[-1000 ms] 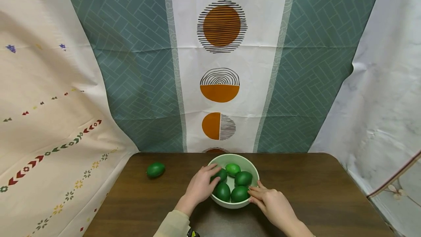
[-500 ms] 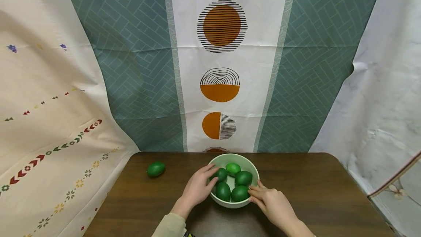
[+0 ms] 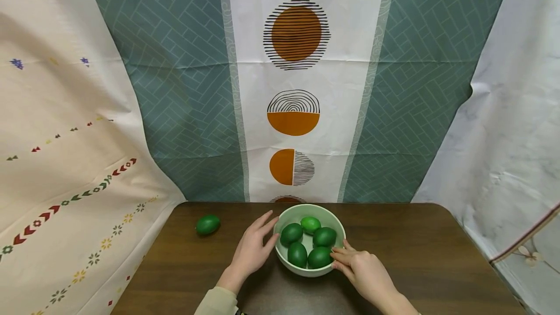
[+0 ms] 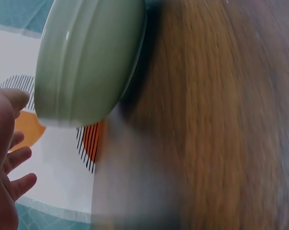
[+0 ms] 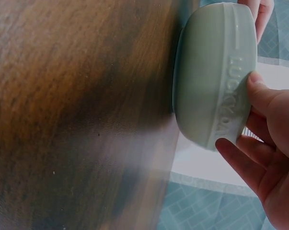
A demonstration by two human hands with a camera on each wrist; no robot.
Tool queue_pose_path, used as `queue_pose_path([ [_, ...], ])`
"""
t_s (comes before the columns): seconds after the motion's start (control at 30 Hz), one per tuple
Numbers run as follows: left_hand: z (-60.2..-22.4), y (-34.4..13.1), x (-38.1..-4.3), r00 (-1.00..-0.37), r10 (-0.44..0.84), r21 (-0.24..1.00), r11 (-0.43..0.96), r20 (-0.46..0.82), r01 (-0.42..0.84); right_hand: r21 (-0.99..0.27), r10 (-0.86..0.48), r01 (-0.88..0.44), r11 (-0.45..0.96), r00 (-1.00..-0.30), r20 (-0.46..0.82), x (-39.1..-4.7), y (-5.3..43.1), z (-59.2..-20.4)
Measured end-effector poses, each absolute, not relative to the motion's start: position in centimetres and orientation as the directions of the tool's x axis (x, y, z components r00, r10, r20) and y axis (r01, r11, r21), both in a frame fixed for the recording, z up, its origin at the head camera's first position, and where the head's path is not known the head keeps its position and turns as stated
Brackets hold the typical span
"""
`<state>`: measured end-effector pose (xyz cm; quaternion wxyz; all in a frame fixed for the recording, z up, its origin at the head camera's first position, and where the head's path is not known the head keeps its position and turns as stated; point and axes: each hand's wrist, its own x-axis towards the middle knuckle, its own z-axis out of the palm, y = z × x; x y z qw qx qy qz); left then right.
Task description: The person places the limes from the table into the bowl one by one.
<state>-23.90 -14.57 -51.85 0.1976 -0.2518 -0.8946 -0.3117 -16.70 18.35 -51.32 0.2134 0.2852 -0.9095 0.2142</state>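
Observation:
A pale green bowl point(image 3: 302, 272) stands upright near the middle of the table. Inside lie several dark green, smooth oval fruits point(image 3: 324, 236) and a lighter green lime point(image 3: 310, 225). My right hand point(image 3: 365, 273) holds the bowl's right rim, its fingertips over the edge; in the right wrist view its thumb presses near the rim of the bowl point(image 5: 211, 72). At the left rim is my left hand point(image 3: 251, 249), fingers spread and nothing in its grasp. The left wrist view shows that hand point(image 4: 5, 158) beside the bowl's outer wall point(image 4: 86, 62); whether it touches the rim, I cannot tell.
Another green oval fruit point(image 3: 207, 225) lies on the brown wooden table point(image 3: 183, 266), towards the back left. Behind the table's far edge hangs a patterned cloth point(image 3: 183, 111). Light cloths hang on the left point(image 3: 65, 159) and right point(image 3: 503, 159).
My left hand has drawn out of the bowl to the left, off the dark green fruit at its left side, which is now uncovered. The right hand stays at the rim.

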Motion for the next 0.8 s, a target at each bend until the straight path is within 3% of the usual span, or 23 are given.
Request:
queue_pose_path([
  [0.8, -53.2, -20.3, -23.7, -0.822, 0.248, 0.423, 0.76, 0.513, 0.493, -0.275, -0.424, -0.605, 0.747, -0.753, 0.503, -16.7, 18.4, -51.3],
])
